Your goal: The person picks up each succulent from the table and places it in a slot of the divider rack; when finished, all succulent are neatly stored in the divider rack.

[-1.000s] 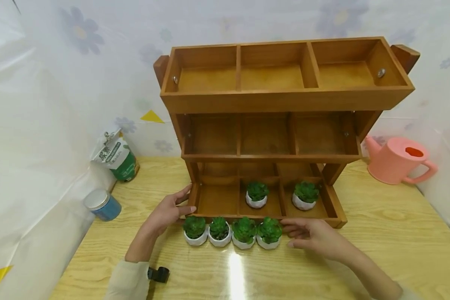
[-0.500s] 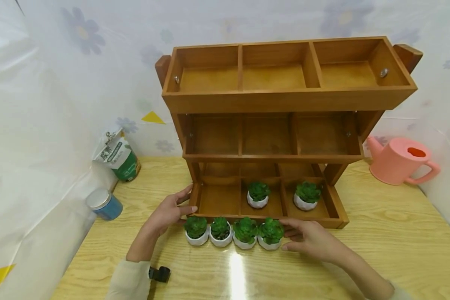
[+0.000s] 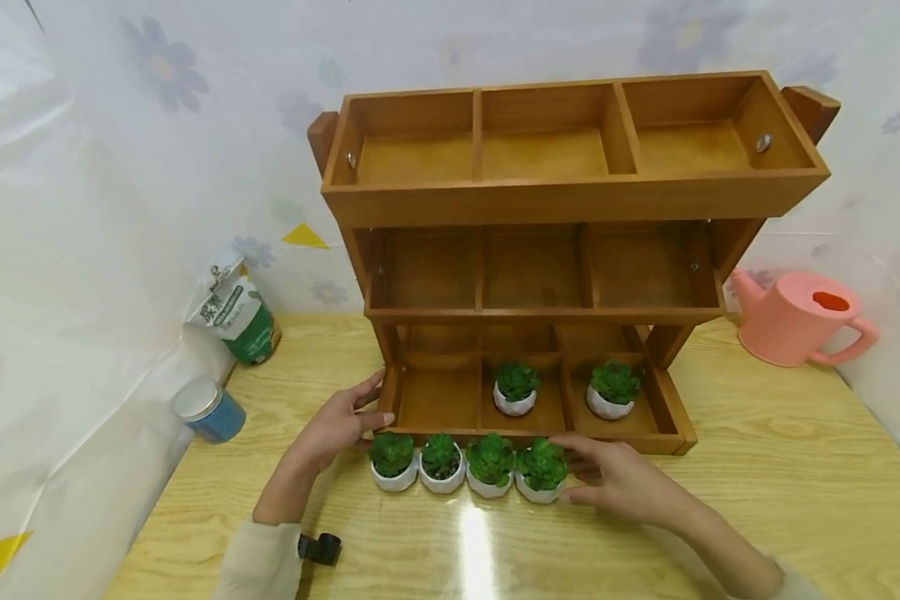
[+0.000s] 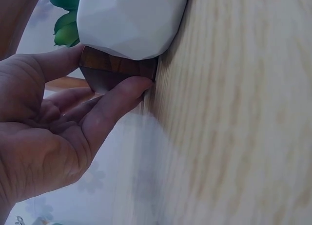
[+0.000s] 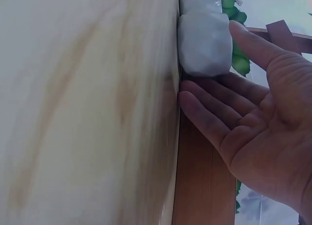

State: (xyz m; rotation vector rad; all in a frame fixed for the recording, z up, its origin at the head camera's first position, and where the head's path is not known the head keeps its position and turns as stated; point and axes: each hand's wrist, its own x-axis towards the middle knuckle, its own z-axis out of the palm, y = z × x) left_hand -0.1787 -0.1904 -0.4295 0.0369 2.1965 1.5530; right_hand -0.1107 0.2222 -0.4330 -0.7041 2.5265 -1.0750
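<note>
A row of several potted succulents in white faceted pots stands along the front of a three-tier wooden plant stand point(image 3: 570, 200). My left hand point(image 3: 337, 429) grips the front left corner of its lowest tray, beside the leftmost succulent point(image 3: 393, 457); the left wrist view shows thumb and fingers around the wood corner point(image 4: 112, 66). At the row's other end, my right hand point(image 3: 622, 483) is at the rightmost succulent point(image 3: 542, 467). In the right wrist view its thumb is by the white pot point(image 5: 204, 45), with loosely extended fingers alongside; firm contact cannot be told.
Two more succulents sit in the lowest tray, one in the middle compartment point(image 3: 515, 390), one in the right point(image 3: 612, 392). A pink watering can point(image 3: 795, 321) stands at right. A blue jar point(image 3: 210, 410) and a green-white bag point(image 3: 240, 317) are at left on the wooden table point(image 3: 750, 433).
My right hand has moved slightly left, closer around the rightmost succulent. The left hand keeps its place on the tray corner, and the pots have not visibly moved.
</note>
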